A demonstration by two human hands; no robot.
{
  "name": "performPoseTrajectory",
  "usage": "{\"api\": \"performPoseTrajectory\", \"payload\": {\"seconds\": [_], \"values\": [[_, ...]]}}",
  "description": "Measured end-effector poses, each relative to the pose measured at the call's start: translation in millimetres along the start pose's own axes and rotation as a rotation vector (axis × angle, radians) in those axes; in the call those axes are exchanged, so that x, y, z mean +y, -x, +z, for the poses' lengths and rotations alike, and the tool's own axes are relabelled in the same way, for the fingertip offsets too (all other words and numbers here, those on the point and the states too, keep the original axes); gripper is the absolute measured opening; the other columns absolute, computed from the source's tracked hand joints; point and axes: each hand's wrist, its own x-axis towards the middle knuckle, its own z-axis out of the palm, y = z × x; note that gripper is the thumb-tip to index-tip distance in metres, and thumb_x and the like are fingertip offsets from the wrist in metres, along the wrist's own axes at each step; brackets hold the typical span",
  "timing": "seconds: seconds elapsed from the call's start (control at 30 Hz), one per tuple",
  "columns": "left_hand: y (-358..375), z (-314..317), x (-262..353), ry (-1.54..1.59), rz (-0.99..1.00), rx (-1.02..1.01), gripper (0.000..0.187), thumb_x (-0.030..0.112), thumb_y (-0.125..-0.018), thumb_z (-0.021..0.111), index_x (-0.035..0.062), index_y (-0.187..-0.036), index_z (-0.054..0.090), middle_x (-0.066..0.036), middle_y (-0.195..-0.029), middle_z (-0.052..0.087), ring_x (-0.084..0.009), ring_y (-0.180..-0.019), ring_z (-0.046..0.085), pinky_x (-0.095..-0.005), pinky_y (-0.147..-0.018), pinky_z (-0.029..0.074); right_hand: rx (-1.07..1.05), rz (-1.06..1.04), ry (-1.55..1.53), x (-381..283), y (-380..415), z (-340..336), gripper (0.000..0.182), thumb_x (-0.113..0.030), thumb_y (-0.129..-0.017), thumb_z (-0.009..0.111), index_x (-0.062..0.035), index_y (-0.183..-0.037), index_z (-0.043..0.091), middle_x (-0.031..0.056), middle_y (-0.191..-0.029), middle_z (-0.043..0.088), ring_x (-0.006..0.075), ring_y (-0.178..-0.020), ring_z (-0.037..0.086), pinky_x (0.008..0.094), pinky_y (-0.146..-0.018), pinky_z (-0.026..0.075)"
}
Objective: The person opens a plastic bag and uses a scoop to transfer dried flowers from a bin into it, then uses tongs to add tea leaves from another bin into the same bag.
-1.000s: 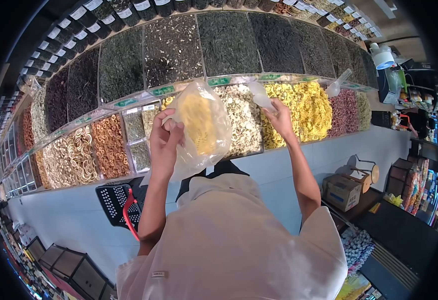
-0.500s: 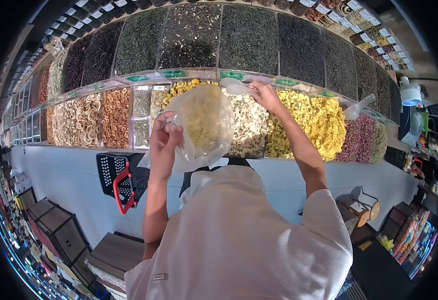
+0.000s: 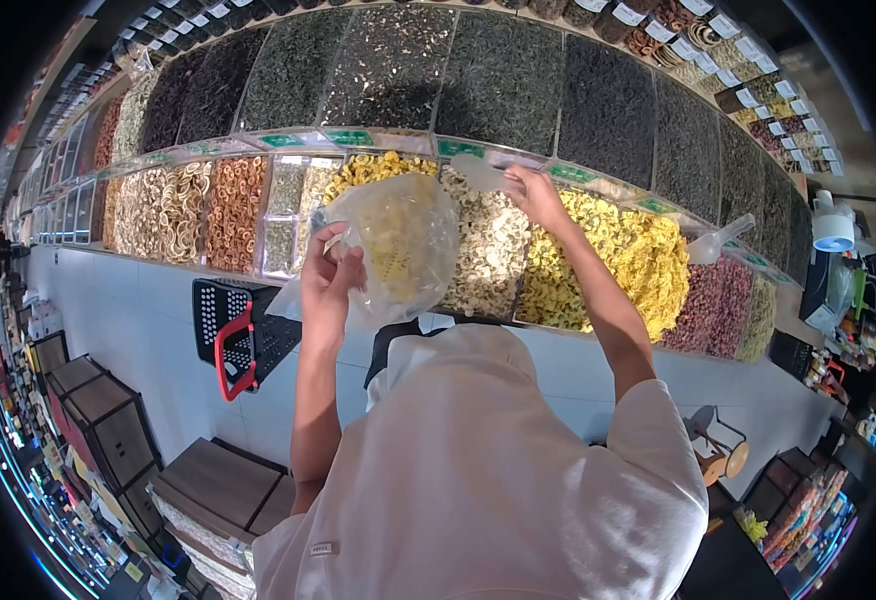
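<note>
Clear plastic bag (image 3: 398, 245) is pinched between my left hand's (image 3: 330, 265) curled fingers; my right hand (image 3: 536, 197) pinches a translucent scoop (image 3: 480, 172), fingertips nearly closed.

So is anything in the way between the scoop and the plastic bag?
No, nothing I can see. The scoop, in the right hand, reaches toward the plastic bag in the left hand. The pale dried pieces lie lower down, in the counter.
</note>
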Motion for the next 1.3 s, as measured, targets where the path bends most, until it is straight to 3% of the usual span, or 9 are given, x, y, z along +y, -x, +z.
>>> {"api": "performPoseTrajectory", "payload": {"seconds": [0.2, 0.6, 0.8, 0.87, 0.9, 0.93, 1.03, 1.2, 1.3], "values": [[2.7, 5.6, -5.7, -0.011, 0.024, -0.007, 0.039, 0.007, -0.103, 0.06, 0.0019, -0.14, 0.049, 0.002, -0.087, 0.06, -0.006, -0.07, 0.054, -0.0227, -0.065, 0.044, -0.097, -0.122, 0.007, 8.2, -8.9, 4.6, 0.029, -0.006, -0.094, 0.071, -0.0074, -0.122, 0.066, 0.0157, -0.123, 0.073, 0.0301, -0.111, 0.072, 0.0473, -0.101, 0.059], [6.3, 12.6, -8.2, -0.01, 0.0, 0.023, 0.04, 0.008, -0.102, 0.063, 0.0024, -0.139, 0.048, 0.004, -0.08, 0.06, -0.0048, -0.069, 0.055, -0.0234, -0.063, 0.045, -0.047, -0.16, -0.074, 1.4, 1.2, -5.5, 0.038, 0.005, -0.087, 0.069, -0.0047, -0.124, 0.068, 0.0145, -0.124, 0.073, 0.0292, -0.117, 0.071, 0.0436, -0.101, 0.059], [-1.1, 13.8, 1.3, -0.007, -0.017, 0.079, 0.027, 0.013, -0.103, 0.063, 0.0025, -0.129, 0.061, 0.005, -0.082, 0.061, -0.0041, -0.071, 0.054, -0.0225, -0.065, 0.045, 0.074, -0.112, -0.047, -7.2, 21.9, -21.7, 0.031, -0.013, -0.091, 0.072, -0.0068, -0.121, 0.067, 0.0161, -0.125, 0.073, 0.0341, -0.114, 0.072, 0.0519, -0.099, 0.059], [-7.9, 10.8, 15.3, -0.008, 0.025, 0.091, 0.023, 0.014, -0.104, 0.063, 0.0026, -0.124, 0.064, 0.005, -0.082, 0.061, -0.0038, -0.071, 0.055, -0.0222, -0.066, 0.045, 0.075, 0.02, -0.092, -15.4, 29.5, -33.8, 0.035, -0.027, -0.092, 0.075, -0.0067, -0.118, 0.065, 0.0205, -0.124, 0.072, 0.0345, -0.112, 0.072, 0.0542, -0.098, 0.059], [-10.7, 8.6, 23.1, -0.013, 0.066, 0.099, 0.021, 0.016, -0.105, 0.062, 0.0027, -0.12, 0.067, 0.005, -0.081, 0.061, -0.0036, -0.072, 0.055, -0.022, -0.067, 0.046, 0.108, 0.047, -0.089, -28.5, 38.3, -45.5, 0.041, -0.039, -0.094, 0.074, -0.0059, -0.115, 0.062, 0.0228, -0.113, 0.074, 0.031, -0.1, 0.074, 0.0522, -0.087, 0.061], [-12.2, 7.3, 30.4, -0.009, 0.071, 0.104, 0.021, 0.016, -0.105, 0.062, 0.0027, -0.12, 0.067, 0.005, -0.081, 0.061, -0.0036, -0.072, 0.055, -0.022, -0.067, 0.046, 0.107, 0.039, -0.085, -46.6, 47.4, -61.8, 0.041, -0.039, -0.094, 0.074, -0.0059, -0.115, 0.062, 0.0228, -0.113, 0.074, 0.031, -0.1, 0.074, 0.0522, -0.087, 0.061], [-13.9, 8.2, 46.6, -0.008, 0.286, 0.027, 0.02, 0.017, -0.106, 0.061, 0.0034, -0.12, 0.067, 0.004, -0.08, 0.061, -0.0033, -0.07, 0.054, -0.0214, -0.067, 0.046, 0.105, 0.155, -0.084, -69.3, 65.7, -90.4, 0.055, -0.052, -0.097, 0.068, -0.0047, -0.121, 0.054, 0.0158, -0.09, 0.071, 0.0267, -0.078, 0.071, 0.0468, -0.067, 0.054], [-15.5, 34.6, 17.7, -0.017, 0.328, 0.006, 0.02, 0.014, -0.106, 0.06, 0.0026, -0.122, 0.066, 0.004, -0.083, 0.06, -0.0034, -0.072, 0.052, -0.0207, -0.067, 0.044, 0.266, 0.022, -0.137, -66.0, 75.2, -122.9, 0.061, -0.051, -0.103, 0.06, 0.0013, -0.133, 0.051, 0.022, -0.096, 0.069, 0.0319, -0.081, 0.073, 0.0483, -0.068, 0.057], [-32.3, 44.2, -40.0, 0.015, 0.256, -0.042, 0.02, 0.015, -0.107, 0.06, 0.0025, -0.122, 0.065, 0.004, -0.087, 0.061, -0.0033, -0.075, 0.053, -0.0205, -0.068, 0.044, 0.412, -0.1, 0.51, -69.8, 74.2, -150.6, 0.068, -0.049, -0.097, 0.068, 0.0028, -0.139, 0.055, 0.0251, -0.111, 0.068, 0.0357, -0.08, 0.075, 0.0459, -0.068, 0.063]]}}
